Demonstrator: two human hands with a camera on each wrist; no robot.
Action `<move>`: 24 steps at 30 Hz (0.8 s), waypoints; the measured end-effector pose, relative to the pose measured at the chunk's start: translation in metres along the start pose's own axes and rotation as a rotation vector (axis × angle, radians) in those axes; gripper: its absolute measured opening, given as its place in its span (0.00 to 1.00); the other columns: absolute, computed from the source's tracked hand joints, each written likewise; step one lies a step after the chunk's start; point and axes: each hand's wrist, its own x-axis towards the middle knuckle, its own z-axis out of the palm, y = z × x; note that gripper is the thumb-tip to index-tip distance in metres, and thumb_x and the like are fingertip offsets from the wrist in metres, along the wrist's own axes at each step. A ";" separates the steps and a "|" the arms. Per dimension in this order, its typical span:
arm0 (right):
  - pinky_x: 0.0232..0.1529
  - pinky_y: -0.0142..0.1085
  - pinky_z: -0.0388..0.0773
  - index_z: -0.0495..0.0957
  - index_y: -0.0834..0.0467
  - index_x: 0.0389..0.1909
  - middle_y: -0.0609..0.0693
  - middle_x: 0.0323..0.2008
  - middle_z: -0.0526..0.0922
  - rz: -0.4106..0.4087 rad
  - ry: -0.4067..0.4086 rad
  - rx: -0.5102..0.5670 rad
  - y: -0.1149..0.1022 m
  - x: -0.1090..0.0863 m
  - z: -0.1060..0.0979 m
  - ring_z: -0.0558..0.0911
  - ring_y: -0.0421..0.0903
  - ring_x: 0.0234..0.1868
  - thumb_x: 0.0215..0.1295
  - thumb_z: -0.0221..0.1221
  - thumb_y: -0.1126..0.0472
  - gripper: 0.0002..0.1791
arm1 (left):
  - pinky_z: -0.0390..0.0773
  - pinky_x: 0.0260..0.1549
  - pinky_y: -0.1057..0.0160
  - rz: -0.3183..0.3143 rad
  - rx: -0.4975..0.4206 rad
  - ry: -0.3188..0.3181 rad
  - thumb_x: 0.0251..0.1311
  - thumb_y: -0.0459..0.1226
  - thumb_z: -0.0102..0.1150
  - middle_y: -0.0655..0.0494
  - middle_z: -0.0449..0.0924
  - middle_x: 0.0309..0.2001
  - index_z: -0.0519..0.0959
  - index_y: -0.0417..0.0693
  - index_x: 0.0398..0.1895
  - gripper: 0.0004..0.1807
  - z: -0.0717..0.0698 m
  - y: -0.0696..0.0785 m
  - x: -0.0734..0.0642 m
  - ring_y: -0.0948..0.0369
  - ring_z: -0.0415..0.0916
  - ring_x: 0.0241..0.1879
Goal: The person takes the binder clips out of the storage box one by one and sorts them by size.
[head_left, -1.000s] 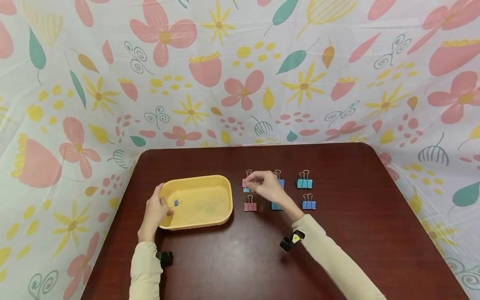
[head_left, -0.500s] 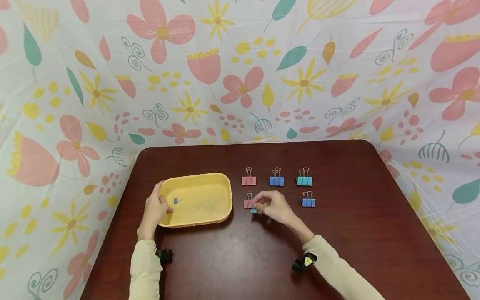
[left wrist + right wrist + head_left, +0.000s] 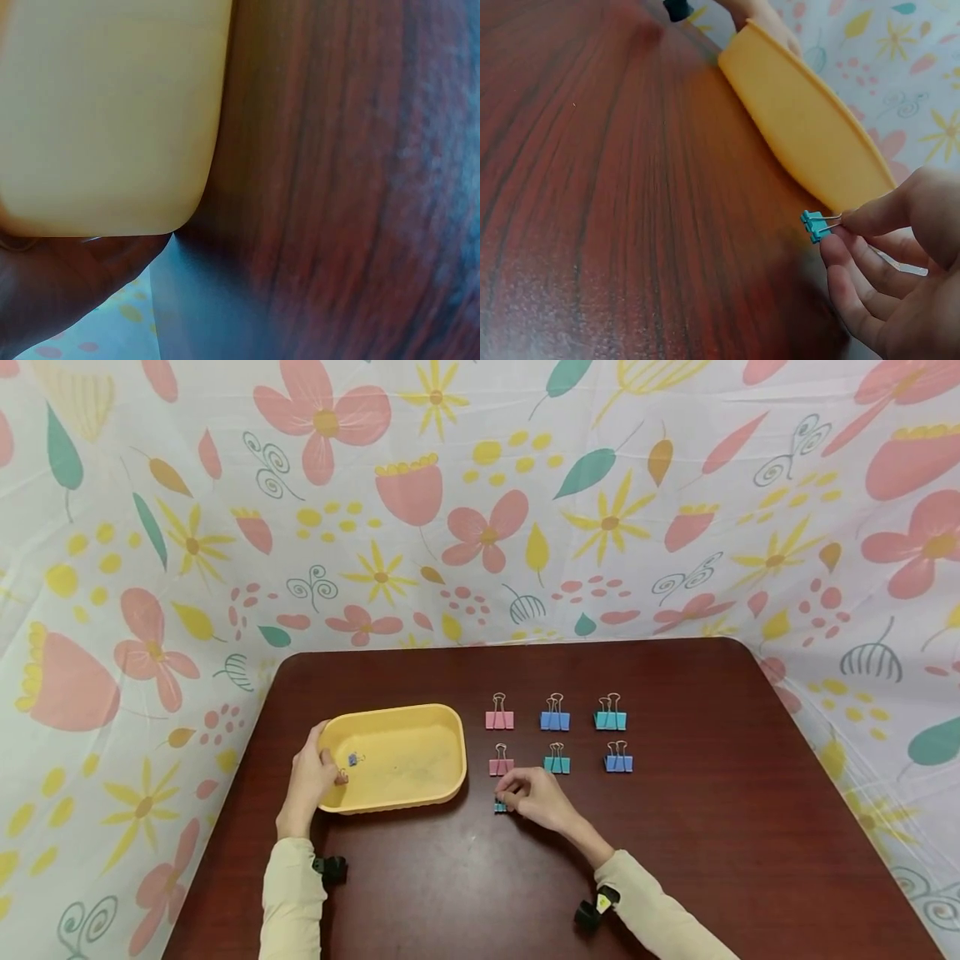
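Note:
My right hand [image 3: 538,797] pinches a small teal binder clip [image 3: 816,226] by its wire handles, low over the table just in front of the nearer pink binder clip [image 3: 501,767]. At the left, my left hand [image 3: 306,777] grips the end of a yellow plastic tray [image 3: 390,807], thumb over the rim and fingers outside. Inside that tray, near the thumb, lie a small blue binder clip [image 3: 352,760] and a small pink one [image 3: 342,777]. The left wrist view shows the tray's outer wall [image 3: 112,120] with the hand under its end.
Binder clips stand in two rows right of the tray: pink [image 3: 499,720], blue [image 3: 555,721] and teal [image 3: 611,720] behind; pink, teal [image 3: 557,764] and blue [image 3: 618,763] in front. The dark wooden table [image 3: 712,827] meets a flowered cloth [image 3: 480,527] at its back edge.
My right hand has carried the small teal clip from the back row toward the table's front, past the nearer pink clip. My left hand stays on the tray.

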 end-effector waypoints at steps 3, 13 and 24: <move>0.25 0.29 0.78 0.86 0.62 0.34 0.56 0.29 0.88 -0.001 0.001 -0.014 0.003 0.002 0.001 0.84 0.46 0.23 0.64 0.64 0.70 0.02 | 0.79 0.28 0.61 -0.002 -0.006 -0.001 0.75 0.28 0.36 0.31 0.81 0.39 0.54 0.49 0.80 0.31 0.000 0.000 0.000 0.56 0.84 0.23; 0.24 0.32 0.79 0.84 0.63 0.42 0.56 0.35 0.88 -0.033 0.061 -0.012 -0.008 0.011 -0.006 0.86 0.49 0.25 0.65 0.65 0.67 0.07 | 0.80 0.27 0.61 -0.019 -0.024 -0.017 0.76 0.28 0.35 0.28 0.80 0.43 0.53 0.49 0.80 0.31 -0.001 0.003 -0.001 0.55 0.85 0.24; 0.24 0.30 0.76 0.84 0.58 0.38 0.53 0.34 0.87 -0.106 0.063 0.033 -0.071 0.069 0.000 0.86 0.55 0.28 0.66 0.65 0.63 0.03 | 0.78 0.25 0.62 -0.015 -0.018 -0.015 0.75 0.28 0.35 0.29 0.81 0.41 0.53 0.49 0.80 0.31 0.000 0.004 -0.003 0.55 0.85 0.24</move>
